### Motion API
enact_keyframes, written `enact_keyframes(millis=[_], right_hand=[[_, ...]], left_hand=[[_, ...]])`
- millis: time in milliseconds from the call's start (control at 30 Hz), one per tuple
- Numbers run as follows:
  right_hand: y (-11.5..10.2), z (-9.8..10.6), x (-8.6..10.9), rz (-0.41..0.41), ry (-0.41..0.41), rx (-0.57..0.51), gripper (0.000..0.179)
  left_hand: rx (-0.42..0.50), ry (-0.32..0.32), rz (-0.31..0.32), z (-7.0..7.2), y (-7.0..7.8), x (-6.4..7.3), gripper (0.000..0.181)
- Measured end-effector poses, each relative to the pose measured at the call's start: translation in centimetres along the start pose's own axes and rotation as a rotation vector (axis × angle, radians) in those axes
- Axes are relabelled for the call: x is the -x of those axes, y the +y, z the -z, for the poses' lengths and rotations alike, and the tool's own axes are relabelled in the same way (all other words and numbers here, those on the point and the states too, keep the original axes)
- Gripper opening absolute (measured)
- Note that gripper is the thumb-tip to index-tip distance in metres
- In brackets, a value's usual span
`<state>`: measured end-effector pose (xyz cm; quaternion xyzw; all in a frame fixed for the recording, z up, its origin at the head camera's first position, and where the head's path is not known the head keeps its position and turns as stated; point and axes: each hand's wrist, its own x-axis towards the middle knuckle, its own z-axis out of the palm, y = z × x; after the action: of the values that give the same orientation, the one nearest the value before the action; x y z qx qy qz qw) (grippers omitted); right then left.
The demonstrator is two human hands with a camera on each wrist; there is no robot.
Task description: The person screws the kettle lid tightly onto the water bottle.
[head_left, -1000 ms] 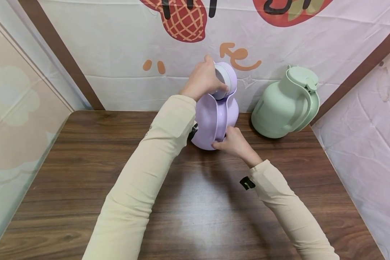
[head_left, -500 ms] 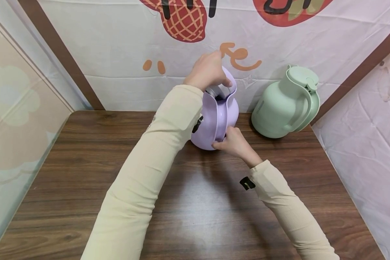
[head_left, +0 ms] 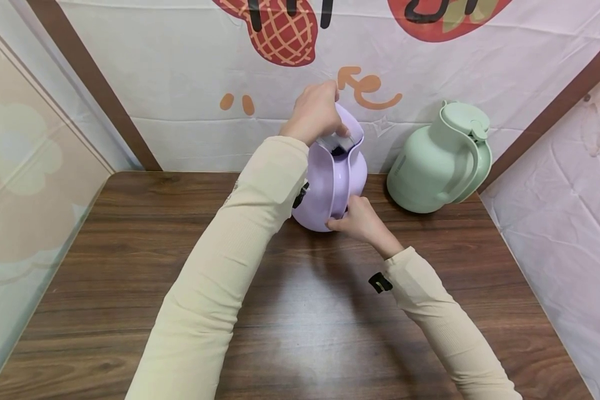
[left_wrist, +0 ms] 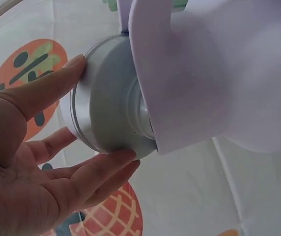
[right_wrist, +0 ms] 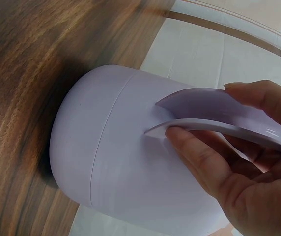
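A lilac thermos jug (head_left: 318,195) stands on the wooden table by the back wall, its handle towards me. At its mouth my left hand (head_left: 314,114) holds a round grey lid (left_wrist: 112,93), fingertips and thumb spread around the edge. The left wrist view shows the lid's narrower neck reaching in behind the jug's rim, partly hidden by it. Low on the handle (right_wrist: 204,105), my right hand (head_left: 358,219) grips the lilac edges, with its thumb on one edge and fingers on the other.
A pale green thermos jug (head_left: 422,166) stands at the back right of the table (head_left: 300,333). Right behind both jugs hangs a white printed cloth (head_left: 180,83). More cloth lines the left and right sides.
The left hand has tipped the lid down into the jug's mouth, so its pale face no longer shows, and then shifted slightly left. The right hand and the jug have stayed put.
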<state>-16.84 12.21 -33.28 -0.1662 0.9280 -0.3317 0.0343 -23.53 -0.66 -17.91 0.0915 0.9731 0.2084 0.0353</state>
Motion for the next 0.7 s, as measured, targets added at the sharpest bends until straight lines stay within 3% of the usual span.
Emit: enact_keyframes(millis=[700], right_hand=[[0.0,0.0,0.0,0.0,0.007,-0.015,0.027]], left_hand=[[0.096,0.023,0.018,-0.3,-1.5,1.0,0.053]])
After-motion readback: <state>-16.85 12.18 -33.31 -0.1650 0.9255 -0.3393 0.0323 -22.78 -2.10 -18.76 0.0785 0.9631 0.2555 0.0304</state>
